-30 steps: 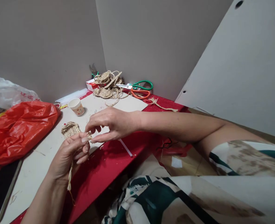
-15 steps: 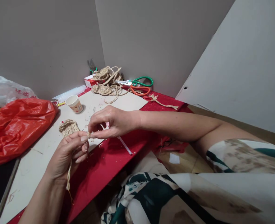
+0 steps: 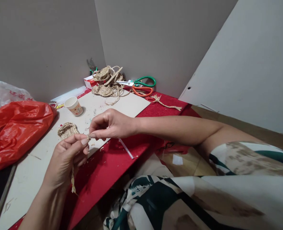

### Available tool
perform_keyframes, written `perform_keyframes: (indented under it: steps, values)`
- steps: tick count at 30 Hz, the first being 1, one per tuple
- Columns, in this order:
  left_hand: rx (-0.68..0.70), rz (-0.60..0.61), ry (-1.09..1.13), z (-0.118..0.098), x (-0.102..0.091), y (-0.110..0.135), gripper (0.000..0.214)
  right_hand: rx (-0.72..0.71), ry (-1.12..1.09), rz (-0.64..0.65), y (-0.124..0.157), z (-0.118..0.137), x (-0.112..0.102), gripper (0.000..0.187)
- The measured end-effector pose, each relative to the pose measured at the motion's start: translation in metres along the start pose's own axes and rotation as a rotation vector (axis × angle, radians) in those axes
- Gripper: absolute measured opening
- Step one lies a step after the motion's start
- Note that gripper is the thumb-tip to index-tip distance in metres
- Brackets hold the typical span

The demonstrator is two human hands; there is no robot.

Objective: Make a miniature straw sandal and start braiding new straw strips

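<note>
My left hand (image 3: 70, 150) is closed, thumb and forefinger pinching a piece of straw cord (image 3: 73, 183) whose loose tail hangs below the palm. Fingertip to fingertip with it, my right hand (image 3: 110, 126) pinches the same straw work where a small bit shows between the thumbs. Just behind the left fingers lies a small woven straw piece (image 3: 68, 130) with a curved rim; whether it joins the cord I cannot tell. Beyond the hands stands a patterned paper cup (image 3: 74, 106) on the white board (image 3: 134, 107).
Coils of braided straw (image 3: 105, 84) lie at the back beside scissors (image 3: 141, 85) with green and orange handles. A red plastic bag (image 3: 19, 131) fills the left side. A clear plastic stick (image 3: 126, 148) rests on the red tabletop (image 3: 103, 172). Grey panels (image 3: 155, 38) rise behind.
The view has shifted slightly, moving everything a little left. Both hands keep their pinch at the same spot, and the right hand has turned slightly. The hanging cord tail has swung.
</note>
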State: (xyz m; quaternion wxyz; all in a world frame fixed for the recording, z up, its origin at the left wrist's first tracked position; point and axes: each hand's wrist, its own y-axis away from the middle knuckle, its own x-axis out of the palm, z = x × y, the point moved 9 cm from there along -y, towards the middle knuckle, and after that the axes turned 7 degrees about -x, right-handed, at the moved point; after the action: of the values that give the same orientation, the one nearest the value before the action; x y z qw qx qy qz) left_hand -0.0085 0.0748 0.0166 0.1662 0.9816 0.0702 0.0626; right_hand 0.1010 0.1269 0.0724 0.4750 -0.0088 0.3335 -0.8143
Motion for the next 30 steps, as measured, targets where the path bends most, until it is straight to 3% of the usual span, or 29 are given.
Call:
perform_keyframes:
  steps: [4, 9, 13, 16, 20, 23, 26, 28, 30]
  values:
    - [0.17, -0.16, -0.122, -0.014, -0.006, 0.011, 0.023, 0.239, -0.311, -0.074, 0.004, -0.021, 0.004, 0.019]
    - [0.429, -0.342, -0.461, -0.033, -0.005, 0.032, 0.017, 0.484, -0.575, -0.144, 0.012, -0.039, 0.013, 0.013]
    - [0.544, -0.399, -0.405, -0.025, -0.008, 0.039, 0.032, 0.704, -0.825, -0.114, 0.025, -0.05, 0.03, 0.01]
    - [0.537, -0.404, -0.392, -0.012, -0.014, 0.038, 0.038, 0.807, -1.023, -0.064, 0.033, -0.046, 0.044, 0.015]
    - [0.484, -0.358, -0.345, -0.004, -0.028, 0.035, 0.041, 0.831, -1.227, 0.048, 0.036, -0.03, 0.059, 0.022]
    - [0.492, -0.382, -0.45, -0.015, -0.03, 0.037, 0.04, 0.765, -1.245, 0.089, 0.035, -0.024, 0.06, 0.02]
    - [0.672, -0.513, -0.634, -0.041, -0.015, 0.051, 0.031, 0.704, -1.111, 0.109, 0.035, -0.03, 0.055, 0.016]
    - [0.766, -0.51, -0.627, -0.05, -0.001, 0.058, 0.024, 0.696, -0.972, 0.071, 0.035, -0.04, 0.046, 0.018]
    - [0.77, -0.462, -0.524, -0.053, 0.005, 0.057, 0.017, 0.702, -0.874, 0.008, 0.037, -0.048, 0.036, 0.024]
